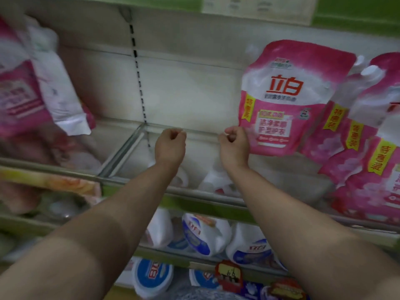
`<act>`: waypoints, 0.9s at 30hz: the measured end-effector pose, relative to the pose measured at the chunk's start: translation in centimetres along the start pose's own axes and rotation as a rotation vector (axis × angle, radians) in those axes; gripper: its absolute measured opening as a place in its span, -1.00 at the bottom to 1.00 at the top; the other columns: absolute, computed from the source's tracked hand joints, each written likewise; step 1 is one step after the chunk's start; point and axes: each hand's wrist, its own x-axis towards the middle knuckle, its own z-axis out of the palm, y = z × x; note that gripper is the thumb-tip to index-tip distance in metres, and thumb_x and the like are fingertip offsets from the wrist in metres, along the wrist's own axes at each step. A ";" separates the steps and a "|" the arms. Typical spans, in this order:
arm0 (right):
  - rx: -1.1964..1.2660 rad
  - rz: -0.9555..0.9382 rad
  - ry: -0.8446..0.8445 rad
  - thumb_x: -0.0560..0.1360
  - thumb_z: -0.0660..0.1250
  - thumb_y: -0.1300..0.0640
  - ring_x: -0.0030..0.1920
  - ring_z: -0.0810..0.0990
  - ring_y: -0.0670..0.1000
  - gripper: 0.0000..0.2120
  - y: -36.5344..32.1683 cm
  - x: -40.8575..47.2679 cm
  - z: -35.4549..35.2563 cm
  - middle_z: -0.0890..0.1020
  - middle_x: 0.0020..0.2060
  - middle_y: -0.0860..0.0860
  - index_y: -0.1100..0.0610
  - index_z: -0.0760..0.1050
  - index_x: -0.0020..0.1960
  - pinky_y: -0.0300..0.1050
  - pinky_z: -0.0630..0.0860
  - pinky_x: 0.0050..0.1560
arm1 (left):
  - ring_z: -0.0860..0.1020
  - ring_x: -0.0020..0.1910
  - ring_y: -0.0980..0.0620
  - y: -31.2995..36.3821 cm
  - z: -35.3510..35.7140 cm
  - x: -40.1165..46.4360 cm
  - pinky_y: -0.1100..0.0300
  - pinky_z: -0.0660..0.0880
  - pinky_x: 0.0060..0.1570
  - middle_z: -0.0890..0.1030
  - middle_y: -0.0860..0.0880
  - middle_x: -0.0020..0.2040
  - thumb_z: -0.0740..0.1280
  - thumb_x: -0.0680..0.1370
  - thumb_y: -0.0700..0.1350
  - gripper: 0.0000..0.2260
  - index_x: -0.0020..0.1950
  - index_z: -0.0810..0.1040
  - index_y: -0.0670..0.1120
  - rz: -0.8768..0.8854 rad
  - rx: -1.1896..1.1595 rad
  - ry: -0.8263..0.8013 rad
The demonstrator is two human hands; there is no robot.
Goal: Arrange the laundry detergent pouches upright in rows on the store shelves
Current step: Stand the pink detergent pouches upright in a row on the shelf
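— While I watch the head view, both fists look curled and empty: left hand (pixel 170 146) over the bare white shelf floor (pixel 194 152), right hand (pixel 234 146) just beside the front pink plastic detergent pouch (pixel 287 98).

— Risk?

— I'd say that pouch leans on the tilted pink pouches behind it (pixel 355 131); a careless knuckle could tip the row. The slumped pink pouches at left (pixel 26 92) might slide further.

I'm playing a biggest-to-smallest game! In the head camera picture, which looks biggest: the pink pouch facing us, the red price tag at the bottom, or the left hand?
1. Pink pouch, clearly biggest.
2. Left hand.
3. Red price tag, close to the hand's size, so that order is unsure.
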 end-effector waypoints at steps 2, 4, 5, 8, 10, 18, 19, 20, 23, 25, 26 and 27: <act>0.006 -0.003 -0.014 0.44 0.33 0.28 -0.36 0.39 -0.19 -0.85 -0.6 -1.4 2.6 0.42 -0.39 -0.13 0.08 0.40 -0.11 -0.46 0.30 -0.37 | 0.55 -0.06 -0.09 -0.1 -3.1 0.4 -0.02 0.51 0.03 0.54 -0.05 -0.18 0.27 0.54 -0.12 -0.91 -0.16 0.50 -0.05 0.008 0.018 0.050; 0.028 0.002 -0.047 0.44 0.34 0.26 -0.37 0.39 -0.18 -0.84 -1.4 -3.0 5.4 0.42 -0.39 -0.13 0.07 0.40 -0.11 -0.43 0.29 -0.35 | 0.56 -0.07 -0.10 -0.2 -6.4 0.9 0.00 0.51 -0.01 0.54 -0.05 -0.20 0.28 0.52 -0.14 -0.91 -0.19 0.50 -0.04 0.022 0.025 0.107; 0.041 0.004 -0.072 0.44 0.35 0.26 -0.37 0.40 -0.16 -0.84 -1.8 -3.8 6.7 0.42 -0.39 -0.12 0.08 0.40 -0.10 -0.42 0.29 -0.35 | 0.57 -0.08 -0.10 -0.3 -8.1 1.2 0.05 0.49 -0.06 0.55 -0.03 -0.21 0.29 0.52 -0.14 -0.93 -0.16 0.52 -0.06 0.032 0.033 0.133; 0.061 0.004 -0.144 0.45 0.35 0.22 -0.36 0.41 -0.15 -0.86 -3.3 -6.1 10.6 0.43 -0.38 -0.10 0.08 0.40 -0.09 -0.43 0.29 -0.36 | 0.55 -0.16 -0.04 -0.6 -13.2 1.6 0.18 0.42 -0.14 0.56 0.01 -0.24 0.30 0.51 -0.11 -0.95 -0.10 0.54 -0.06 0.055 0.077 0.224; 0.066 0.019 -0.193 0.46 0.35 0.20 -0.33 0.43 -0.11 -0.87 -4.2 -7.6 12.8 0.44 -0.36 -0.10 0.08 0.40 -0.08 -0.35 0.34 -0.31 | 0.55 -0.14 -0.03 -0.7 -16.3 1.8 0.13 0.46 -0.09 0.56 0.01 -0.22 0.31 0.51 -0.11 -0.99 -0.11 0.51 -0.02 0.047 0.054 0.266; 0.065 0.013 -0.270 0.47 0.34 0.21 -0.33 0.43 -0.16 -0.88 -6.3 -11.9 18.5 0.45 -0.34 -0.11 0.10 0.41 -0.07 -0.36 0.32 -0.35 | 0.55 -0.10 0.02 -0.5 -24.4 3.1 0.19 0.46 -0.08 0.57 0.00 -0.07 0.38 0.49 -0.05 -0.68 0.17 0.47 -0.14 0.085 0.131 0.342; 0.067 0.018 -0.272 0.47 0.34 0.20 -0.33 0.43 -0.17 -0.88 -6.2 -12.2 18.7 0.45 -0.33 -0.11 0.09 0.41 -0.06 -0.31 0.33 -0.31 | 0.55 0.02 -0.04 -0.5 -24.8 3.5 0.12 0.48 0.04 0.57 -0.05 0.03 0.39 0.48 -0.02 -0.61 0.23 0.44 -0.14 0.083 0.170 0.340; 0.069 0.027 -0.274 0.47 0.35 0.19 -0.32 0.44 -0.15 -0.88 -6.1 -12.4 18.7 0.46 -0.32 -0.10 0.09 0.41 -0.05 -0.26 0.35 -0.27 | 0.53 0.12 -0.09 -0.4 -24.9 3.9 0.04 0.47 0.14 0.56 -0.09 0.12 0.40 0.46 0.01 -0.54 0.28 0.41 -0.14 0.077 0.206 0.339; 0.057 0.049 -0.268 0.47 0.36 0.17 -0.28 0.47 -0.11 -0.87 -5.7 -12.2 18.2 0.49 -0.29 -0.09 0.10 0.42 -0.03 -0.20 0.40 -0.20 | 0.45 0.26 -0.17 0.0 -24.4 5.2 -0.01 0.41 0.26 0.46 -0.17 0.28 0.46 0.41 0.05 -0.34 0.40 0.30 -0.18 0.082 0.274 0.351; 0.046 0.050 -0.264 0.47 0.36 0.15 -0.28 0.47 -0.14 -0.86 -5.5 -11.6 17.7 0.50 -0.27 -0.09 0.09 0.43 -0.03 -0.33 0.41 -0.24 | 0.36 0.34 -0.16 0.3 -23.4 6.2 0.05 0.33 0.30 0.36 -0.19 0.35 0.48 0.39 0.08 -0.23 0.45 0.21 -0.16 0.076 0.319 0.348; 0.041 0.045 -0.265 0.47 0.37 0.15 -0.28 0.47 -0.16 -0.87 -5.5 -11.2 17.4 0.50 -0.27 -0.10 0.07 0.42 -0.04 -0.42 0.38 -0.30 | 0.31 0.38 -0.15 0.5 -22.8 6.8 0.06 0.28 0.31 0.32 -0.18 0.39 0.48 0.38 0.11 -0.18 0.48 0.15 -0.14 0.057 0.342 0.347; 0.035 0.042 -0.269 0.48 0.37 0.14 -0.29 0.47 -0.16 -0.87 -5.5 -10.8 17.2 0.50 -0.28 -0.10 0.05 0.41 -0.07 -0.47 0.36 -0.35 | 0.27 0.40 -0.16 0.8 -22.2 7.6 0.05 0.25 0.32 0.30 -0.18 0.42 0.48 0.37 0.13 -0.14 0.51 0.10 -0.10 0.034 0.354 0.349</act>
